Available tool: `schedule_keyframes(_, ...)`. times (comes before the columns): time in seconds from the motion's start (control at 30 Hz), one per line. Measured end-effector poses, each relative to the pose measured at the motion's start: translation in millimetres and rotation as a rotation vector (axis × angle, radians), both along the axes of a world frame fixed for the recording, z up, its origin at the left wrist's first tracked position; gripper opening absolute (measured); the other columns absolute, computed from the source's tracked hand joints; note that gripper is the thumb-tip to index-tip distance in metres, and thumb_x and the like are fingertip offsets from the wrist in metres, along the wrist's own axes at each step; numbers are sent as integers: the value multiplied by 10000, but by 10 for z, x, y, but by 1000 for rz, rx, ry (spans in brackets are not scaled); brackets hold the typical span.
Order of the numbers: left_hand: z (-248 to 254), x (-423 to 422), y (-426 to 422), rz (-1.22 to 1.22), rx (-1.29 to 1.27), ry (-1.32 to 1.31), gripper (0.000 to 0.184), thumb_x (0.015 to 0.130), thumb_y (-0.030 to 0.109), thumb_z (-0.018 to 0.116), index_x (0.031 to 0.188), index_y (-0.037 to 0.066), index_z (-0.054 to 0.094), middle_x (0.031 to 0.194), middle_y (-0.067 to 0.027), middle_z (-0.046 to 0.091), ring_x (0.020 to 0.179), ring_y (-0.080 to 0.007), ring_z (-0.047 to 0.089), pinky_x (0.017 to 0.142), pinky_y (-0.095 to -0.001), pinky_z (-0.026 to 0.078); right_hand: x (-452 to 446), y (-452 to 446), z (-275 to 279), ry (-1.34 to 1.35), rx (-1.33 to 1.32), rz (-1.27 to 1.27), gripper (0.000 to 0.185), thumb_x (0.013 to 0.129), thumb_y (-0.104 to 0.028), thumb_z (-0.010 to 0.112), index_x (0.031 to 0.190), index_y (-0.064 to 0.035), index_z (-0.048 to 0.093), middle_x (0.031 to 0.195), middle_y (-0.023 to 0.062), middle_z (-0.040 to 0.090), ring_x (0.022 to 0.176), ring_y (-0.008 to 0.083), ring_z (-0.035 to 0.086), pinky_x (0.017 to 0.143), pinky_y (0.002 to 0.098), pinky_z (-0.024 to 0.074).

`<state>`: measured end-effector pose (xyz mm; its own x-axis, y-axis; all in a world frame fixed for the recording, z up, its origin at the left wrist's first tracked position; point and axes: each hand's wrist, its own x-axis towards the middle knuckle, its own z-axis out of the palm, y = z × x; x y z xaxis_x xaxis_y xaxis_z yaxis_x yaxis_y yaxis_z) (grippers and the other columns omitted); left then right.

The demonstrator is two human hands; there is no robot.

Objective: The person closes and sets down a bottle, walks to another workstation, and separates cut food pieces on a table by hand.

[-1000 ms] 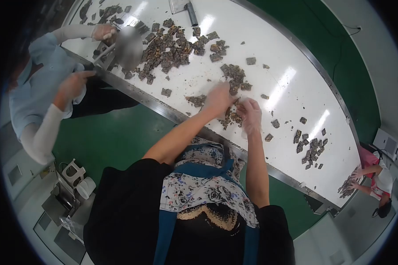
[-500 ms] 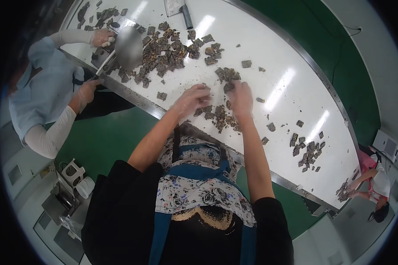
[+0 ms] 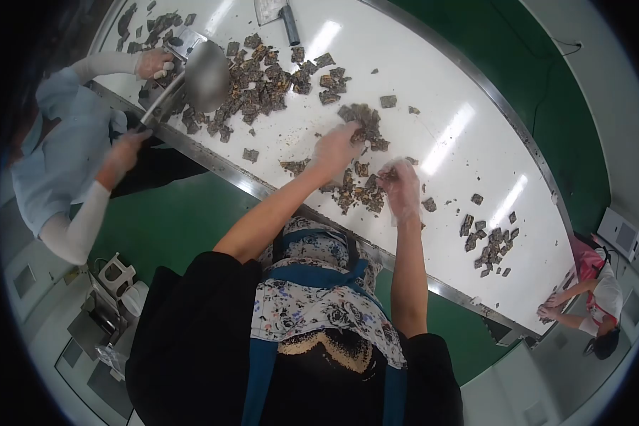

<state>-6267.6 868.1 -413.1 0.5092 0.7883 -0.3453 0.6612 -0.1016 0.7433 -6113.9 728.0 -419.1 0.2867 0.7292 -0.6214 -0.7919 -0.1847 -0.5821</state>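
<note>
Both my hands wear thin clear gloves over the white table (image 3: pixel 433 92). My left hand (image 3: pixel 337 150) reaches to a small heap of dark, flat, squarish broken pieces (image 3: pixel 370 128). Its fingertips touch that heap, but blur and the pieces hide how they are bent. Nearer to me, my right hand (image 3: pixel 402 188) has its fingers bent together on a dark piece (image 3: pixel 388 175), partly hidden by the fingers. Below and between the hands lies a pile of smaller crumbled bits (image 3: pixel 349 193), brown and yellowish.
At left a co-worker (image 3: pixel 64 156) holds a long-handled tool with a round, blurred head (image 3: pixel 206 77) beside a large pile of pieces (image 3: pixel 263 89). A scraper (image 3: pixel 289 25) lies at the far side. More pieces (image 3: pixel 495 248) lie right; another person (image 3: pixel 596 298) works at the right end.
My left hand has moved right and away from me onto the heap. My right hand has left that heap and come back toward me. The left co-worker's lower hand has moved slightly left.
</note>
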Motion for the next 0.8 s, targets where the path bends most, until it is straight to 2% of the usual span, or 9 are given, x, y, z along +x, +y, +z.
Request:
schedule_keyframes(0.07, 53, 42, -43, -71, -20, 118, 450, 880, 248, 640, 1304, 133, 546, 1043, -229, 666, 983, -387, 650, 857, -468, 519, -44, 117, -49, -147, -157, 81, 127, 950, -180, 616, 1008, -68, 620, 879, 55, 656, 785, 162, 644, 667, 308, 567)
schedule_keyframes(0.1, 75, 36, -85, -74, -17, 120, 450, 880, 248, 640, 1304, 133, 546, 1043, -229, 666, 983, -387, 650, 857, -468, 519, -48, 163, -52, -145, -154, 78, 127, 950, -180, 616, 1008, -68, 620, 879, 55, 656, 785, 162, 644, 667, 308, 567)
schedule_keyframes(0.17, 19, -77, -176, -94, -18, 198, 560, 857, 232, 703, 1370, 142, 496, 1036, -215, 686, 973, -398, 656, 857, -465, 517, -93, 226, -64, -468, -135, 251, 140, 929, -130, 636, 1041, -45, 627, 850, 17, 609, 771, 115, 608, 669, 280, 544)
schedule_keyframes(0.23, -88, -200, -182, 9, 82, 119, 501, 860, 223, 704, 1322, 118, 543, 1058, -217, 681, 972, -382, 663, 858, -454, 522, -94, 231, -53, -539, -167, 289, 220, 908, -110, 654, 1110, -26, 640, 869, 5, 616, 755, 81, 587, 681, 267, 525)
schedule_keyframes(0.3, -161, -301, -126, 12, 37, 65, 430, 867, 215, 702, 1265, 92, 593, 1081, -214, 673, 971, -361, 672, 849, -437, 529, -89, 225, -87, -893, -216, 425, 245, 882, -158, 659, 1104, -55, 656, 894, 56, 649, 795, 145, 620, 758, 323, 528)
schedule_keyframes(0.43, -60, -165, -145, -50, -28, -43, 341, 853, 191, 661, 1171, 70, 649, 1046, -197, 647, 977, -362, 642, 878, -429, 512, -110, 264, 45, -1033, -229, 439, 286, 869, -149, 661, 1145, -72, 651, 965, 96, 666, 846, 198, 634, 796, 357, 507)
schedule_keyframes(0.53, 17, 45, -261, -207, 134, 105, 286, 888, 226, 633, 1107, 48, 582, 1024, -187, 622, 977, -365, 637, 857, -463, 512, -92, 371, -19, -1299, -144, 437, 318, 857, -139, 675, 1170, -83, 659, 966, 119, 660, 864, 254, 624, 800, 373, 503)
schedule_keyframes(0.73, -131, -22, -276, -194, 124, 52, 266, 846, 166, 700, 1043, 48, 566, 1012, -168, 607, 954, -365, 635, 809, -460, 520, -59, 940, 227, -1533, -141, 573, 376, 885, -155, 643, 1257, -120, 608, 1016, 122, 597, 1005, 296, 598, 852, 415, 492)
schedule_keyframes(0.8, -253, -136, -244, -211, 104, -32, 290, 832, 161, 726, 1050, 47, 572, 997, -164, 617, 928, -347, 644, 795, -445, 525, -79, 1166, 234, -1779, -60, 785, 388, 888, -157, 625, 1274, -133, 594, 1075, 128, 590, 1041, 313, 595, 860, 423, 497)
